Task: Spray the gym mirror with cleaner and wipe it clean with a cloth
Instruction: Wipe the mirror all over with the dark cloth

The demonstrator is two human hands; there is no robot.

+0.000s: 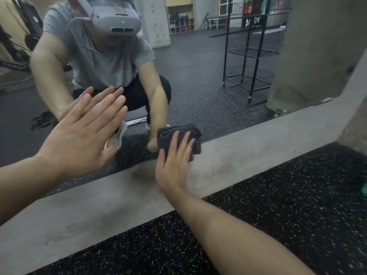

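Observation:
The gym mirror (198,76) fills the upper half of the head view and reflects me crouching in front of it. My left hand (83,133) lies flat against the glass with its fingers straight and together. My right hand (174,161) presses a folded dark grey cloth (195,135) against the mirror's bottom edge, fingers straight over it. No cleaner bottle can be clearly made out; a small green object (364,190) shows at the right edge.
A grey concrete ledge (248,147) runs below the mirror. Black speckled rubber flooring (288,205) lies in front of it. A concrete pillar (353,126) stands at the right. A black wire rack (248,56) appears in the reflection.

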